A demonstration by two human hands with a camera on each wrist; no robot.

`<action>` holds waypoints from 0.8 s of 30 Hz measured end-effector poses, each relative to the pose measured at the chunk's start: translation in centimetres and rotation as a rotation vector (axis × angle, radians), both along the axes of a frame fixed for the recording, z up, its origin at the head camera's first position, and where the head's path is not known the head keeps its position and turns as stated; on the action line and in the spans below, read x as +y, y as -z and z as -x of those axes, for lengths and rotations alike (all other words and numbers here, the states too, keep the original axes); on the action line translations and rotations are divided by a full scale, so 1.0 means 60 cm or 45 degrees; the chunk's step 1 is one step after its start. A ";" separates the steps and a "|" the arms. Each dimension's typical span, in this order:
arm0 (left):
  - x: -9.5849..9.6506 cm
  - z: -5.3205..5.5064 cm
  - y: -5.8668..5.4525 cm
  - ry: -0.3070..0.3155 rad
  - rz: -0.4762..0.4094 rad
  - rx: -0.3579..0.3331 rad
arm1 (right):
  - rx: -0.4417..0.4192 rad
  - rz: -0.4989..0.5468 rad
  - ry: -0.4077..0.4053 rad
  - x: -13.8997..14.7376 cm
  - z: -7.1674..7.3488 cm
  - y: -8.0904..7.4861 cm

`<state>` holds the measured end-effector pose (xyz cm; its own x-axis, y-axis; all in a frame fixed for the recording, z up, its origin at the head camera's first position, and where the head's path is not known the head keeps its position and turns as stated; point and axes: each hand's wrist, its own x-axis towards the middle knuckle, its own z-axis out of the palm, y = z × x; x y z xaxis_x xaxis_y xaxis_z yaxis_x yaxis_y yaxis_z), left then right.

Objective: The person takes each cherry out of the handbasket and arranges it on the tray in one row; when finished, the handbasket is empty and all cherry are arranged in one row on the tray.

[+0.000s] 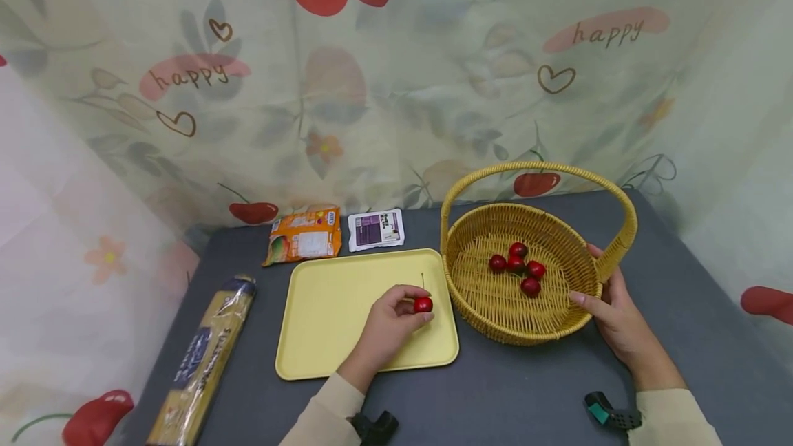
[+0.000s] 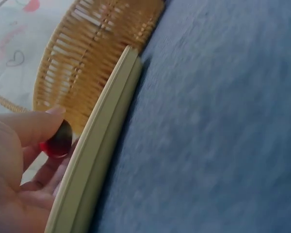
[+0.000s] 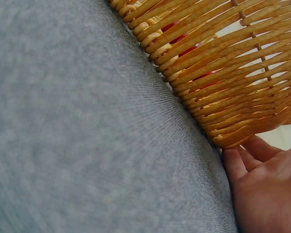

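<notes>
A red cherry [image 1: 423, 304] with a thin upright stem is pinched between the thumb and fingers of my left hand [image 1: 389, 325], over the right part of a pale yellow tray [image 1: 334, 315]. In the left wrist view the same cherry [image 2: 58, 141] shows dark red beside the tray's raised rim [image 2: 94, 131]. My right hand [image 1: 622, 325] grips the right side of a round wicker basket [image 1: 473, 301], thumb over the rim, below one end of its tall handle [image 1: 539, 168]. Several cherries [image 1: 516, 265] lie together on the basket's floor. The right wrist view shows the fingers [image 3: 235, 165] against the basket's lower edge.
Behind the tray lie an orange snack bag [image 1: 305, 235] and a white and purple packet [image 1: 376, 230]. A long clear pack of noodles [image 1: 204, 363] rests at the left on the dark grey table [image 1: 495, 391]. A printed curtain [image 1: 396, 88] hangs close behind.
</notes>
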<state>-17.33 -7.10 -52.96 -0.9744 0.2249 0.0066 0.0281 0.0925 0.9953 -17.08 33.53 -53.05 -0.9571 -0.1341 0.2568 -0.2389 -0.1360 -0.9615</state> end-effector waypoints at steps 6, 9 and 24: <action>0.019 -0.001 0.002 -0.028 0.177 0.128 | 0.005 -0.001 -0.008 -0.001 0.002 -0.003; 0.027 0.000 0.003 -0.034 0.287 0.198 | 0.014 -0.004 -0.008 -0.002 0.000 -0.002; 0.046 0.000 0.005 -0.073 0.500 0.287 | 0.026 -0.006 -0.010 0.002 -0.002 0.000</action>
<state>-17.34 -4.32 -53.24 -0.9693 0.1987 0.1445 0.2236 0.4694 0.8542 -16.97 33.63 -53.07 -0.9507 -0.1431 0.2752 -0.2571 -0.1333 -0.9572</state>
